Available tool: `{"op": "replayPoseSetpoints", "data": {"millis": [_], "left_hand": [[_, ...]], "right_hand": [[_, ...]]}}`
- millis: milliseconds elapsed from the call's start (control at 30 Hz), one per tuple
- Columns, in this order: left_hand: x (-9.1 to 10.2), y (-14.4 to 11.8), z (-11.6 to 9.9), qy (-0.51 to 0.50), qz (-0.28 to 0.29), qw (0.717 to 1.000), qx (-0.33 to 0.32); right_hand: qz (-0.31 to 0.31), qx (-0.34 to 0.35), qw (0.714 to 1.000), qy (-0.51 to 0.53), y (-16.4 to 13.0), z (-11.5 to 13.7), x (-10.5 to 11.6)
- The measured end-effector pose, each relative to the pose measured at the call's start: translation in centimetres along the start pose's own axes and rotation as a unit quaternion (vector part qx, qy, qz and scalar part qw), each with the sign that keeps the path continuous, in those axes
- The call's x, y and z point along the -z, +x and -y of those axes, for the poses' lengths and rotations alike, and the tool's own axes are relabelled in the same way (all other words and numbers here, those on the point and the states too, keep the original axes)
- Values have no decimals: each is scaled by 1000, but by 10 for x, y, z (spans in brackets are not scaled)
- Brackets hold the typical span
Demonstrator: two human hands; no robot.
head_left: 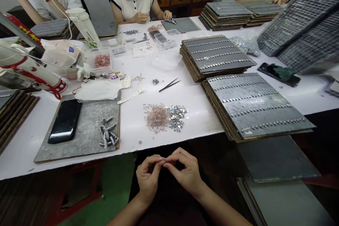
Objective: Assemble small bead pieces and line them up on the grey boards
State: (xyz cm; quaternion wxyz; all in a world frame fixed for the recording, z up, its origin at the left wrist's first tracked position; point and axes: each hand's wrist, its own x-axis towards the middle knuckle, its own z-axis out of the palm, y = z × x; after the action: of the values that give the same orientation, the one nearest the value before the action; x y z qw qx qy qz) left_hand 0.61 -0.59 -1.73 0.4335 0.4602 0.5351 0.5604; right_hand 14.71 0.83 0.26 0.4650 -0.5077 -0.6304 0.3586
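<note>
My left hand (pixel 148 178) and my right hand (pixel 185 171) meet fingertip to fingertip below the table's front edge, pinching a tiny metal part (pixel 164 161) between them. On the white table (pixel 201 109) above them lie a heap of pink rings (pixel 156 116) and a heap of silver washers (pixel 178 116), side by side. A grey board (pixel 84 134) to the left carries a bundle of assembled screws (pixel 107 132) and a black phone (pixel 65 120). Black tweezers (pixel 169 84) lie further back.
Stacked boards with rows of metal parts (pixel 254 104) overhang the table edge at right, with more stacks (pixel 214 54) behind. A clear box of pink rings (pixel 102 60), tissues and a phone (pixel 278 74) lie around. Other people sit at the far side.
</note>
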Motion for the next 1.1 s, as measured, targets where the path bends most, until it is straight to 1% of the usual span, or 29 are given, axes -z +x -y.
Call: {"op": "replayPoseSetpoints", "data": {"millis": [133,300,367,500,600,700,867,933,1000,1033,1100], "left_hand": [[-1,0,5,8,-1,999,-32],[-2,2,5,-7,1,999,-52],[-3,2,3,-6,3,999,-40],[-3,1,0,2,3,1000,7],[-4,1,-2,5,2,1000,16],[-4,2,-3,9,-1,1000,19],[-3,-1,-4,16,14,999,26],[-3,-3,-3,34,10,999,33],[-5,-3,-1,57,-4,997,44],[-6,-2,0,76,-6,996,39],[-9,2,2,94,-1,996,-3]], "right_hand": [[-11,17,1000,-7,-3,-1,-1],[-14,0,1000,12,-2,-1,-2],[-16,-7,1000,19,0,-1,-2],[-23,-26,999,32,4,0,-1],[-26,-40,998,34,5,0,-1],[-29,-39,998,26,5,-1,0],[-28,-10,1000,4,2,0,0],[-11,12,1000,-12,-1,-1,-1],[11,51,997,-50,-2,-7,-2],[19,72,994,-76,-2,-10,-1],[25,107,986,-127,0,-16,2]]}}
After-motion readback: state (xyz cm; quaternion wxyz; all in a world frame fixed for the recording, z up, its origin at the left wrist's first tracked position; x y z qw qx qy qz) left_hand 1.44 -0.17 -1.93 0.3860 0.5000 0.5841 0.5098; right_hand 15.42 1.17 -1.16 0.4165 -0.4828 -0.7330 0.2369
